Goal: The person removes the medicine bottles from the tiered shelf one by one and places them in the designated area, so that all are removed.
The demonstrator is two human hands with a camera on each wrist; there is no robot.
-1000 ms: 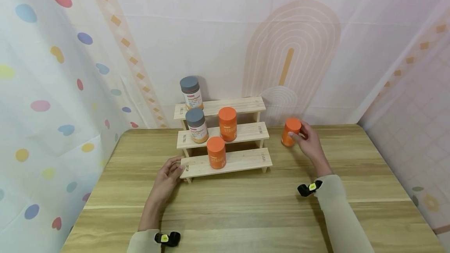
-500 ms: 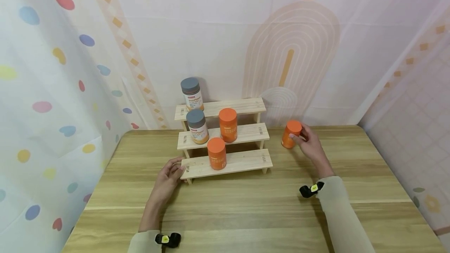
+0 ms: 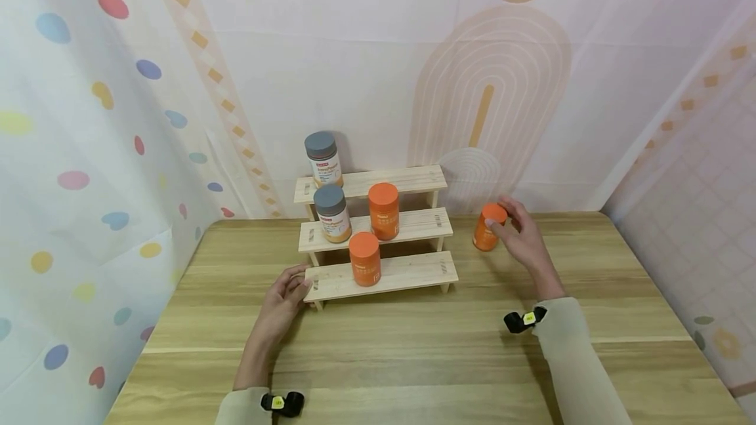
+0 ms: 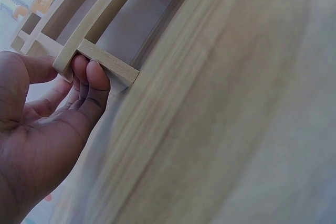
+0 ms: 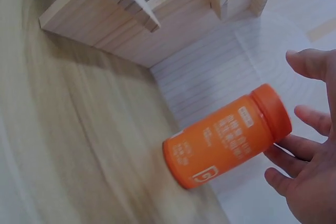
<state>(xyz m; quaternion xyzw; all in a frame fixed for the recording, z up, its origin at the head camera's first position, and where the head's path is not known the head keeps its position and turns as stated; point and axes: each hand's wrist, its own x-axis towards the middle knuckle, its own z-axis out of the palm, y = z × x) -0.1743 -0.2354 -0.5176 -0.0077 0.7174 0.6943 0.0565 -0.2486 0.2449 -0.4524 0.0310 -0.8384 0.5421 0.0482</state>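
My left hand (image 3: 280, 300) pinches the left end of the lowest step of a three-tier wooden display stand (image 3: 416, 272). In the left wrist view, its thumb lies on top and curled fingers (image 4: 97, 80) tuck under the board. To the right of the stand, an orange jar (image 3: 485, 236) stands upright on the table. Around its lid my right hand (image 3: 527, 244) is spread, and the right wrist view shows the thumb (image 5: 307, 64) apart from the lid, with some fingertips behind the jar (image 5: 226, 137).
Two grey-lidded jars stand at the stand's left: one on the top step (image 3: 325, 166), one on the middle (image 3: 334, 220). Orange jars occupy the middle step (image 3: 385, 215) and bottom step (image 3: 365, 264). Patterned cloth (image 3: 366, 71) hangs behind the wooden table (image 3: 401, 359).
My right hand's fingers have loosened and spread away from the orange jar, which stays in place. My left hand keeps its hold on the stand. The head view has shifted slightly.
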